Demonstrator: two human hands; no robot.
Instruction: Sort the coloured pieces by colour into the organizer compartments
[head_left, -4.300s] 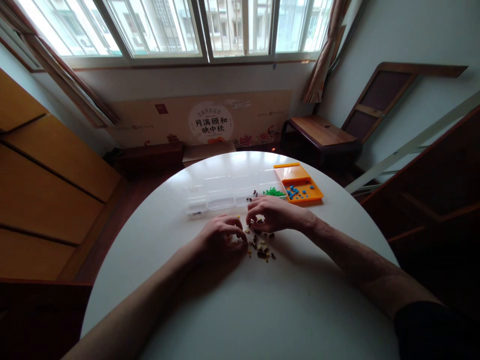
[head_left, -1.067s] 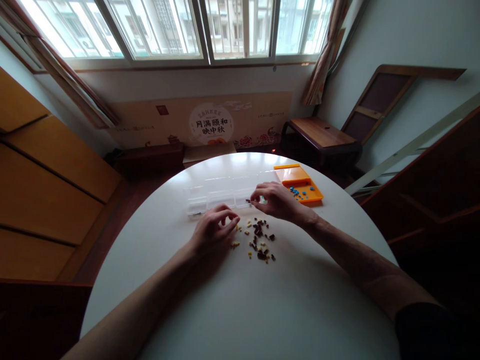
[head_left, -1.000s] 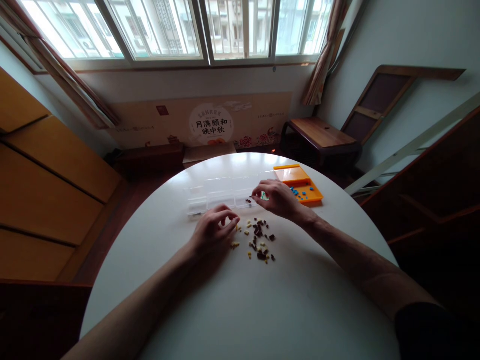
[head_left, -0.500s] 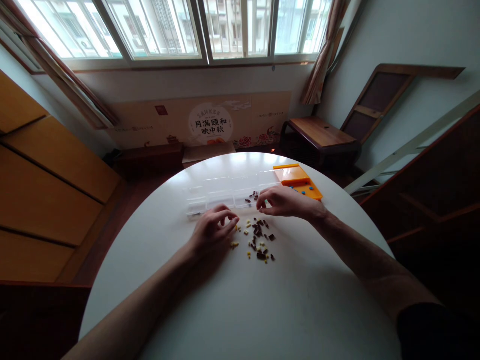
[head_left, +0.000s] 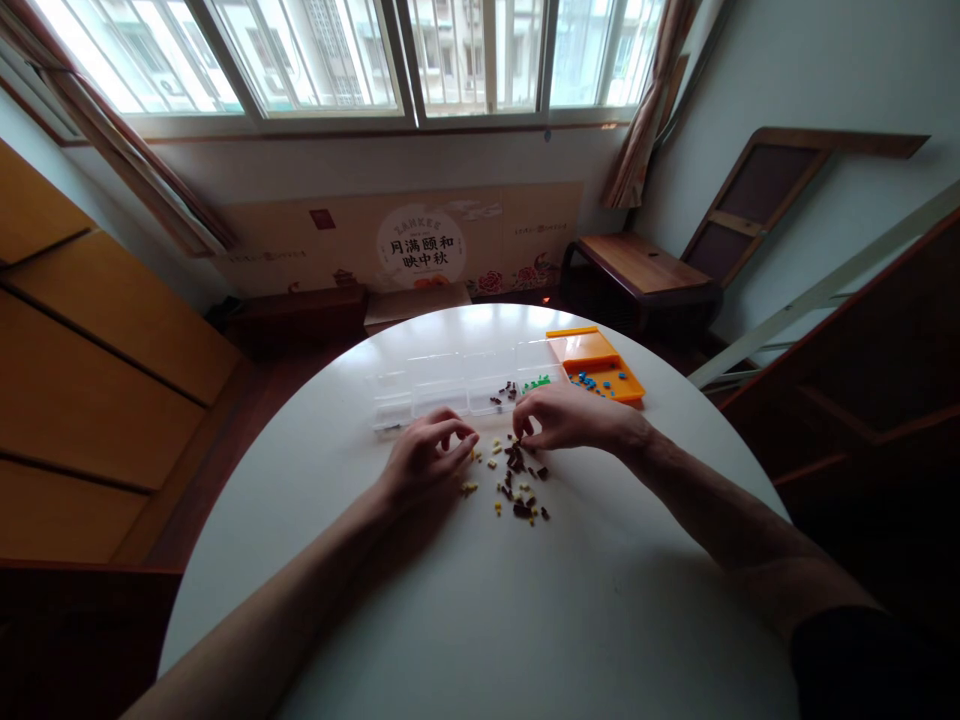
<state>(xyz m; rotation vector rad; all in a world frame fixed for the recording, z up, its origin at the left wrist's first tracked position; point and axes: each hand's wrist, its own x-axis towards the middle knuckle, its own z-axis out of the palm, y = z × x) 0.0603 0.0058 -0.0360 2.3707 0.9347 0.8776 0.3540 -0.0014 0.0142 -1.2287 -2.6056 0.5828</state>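
Sorting: small loose pieces [head_left: 517, 485], dark brown and pale yellow, lie scattered on the white round table [head_left: 525, 620] between the two hands
Right hand: right hand [head_left: 574, 420] at 12 o'clock of the pile, fingertips pinched narrow just over the top pieces; cannot tell if one is gripped
Left hand: left hand [head_left: 427, 465] at 9 o'clock of the pile, fingers curled in close, thumb near forefinger; anything held is hidden
Done so far: clear compartment box [head_left: 450, 385] holds a few dark pieces [head_left: 508, 392] and green pieces [head_left: 537, 381]; orange tray [head_left: 600, 368] at its right end holds blue pieces [head_left: 586, 379]
Left to do: judging by the pile, most dark and all yellow bits remain unsorted; several compartments look bare
Edges: box sits well in from the far rim at 12 o'clock; tray is closest to the rim, at 1 o'clock
Open room: wide bare tabletop from 4 to 8 o'clock near the person; forearms rest across it
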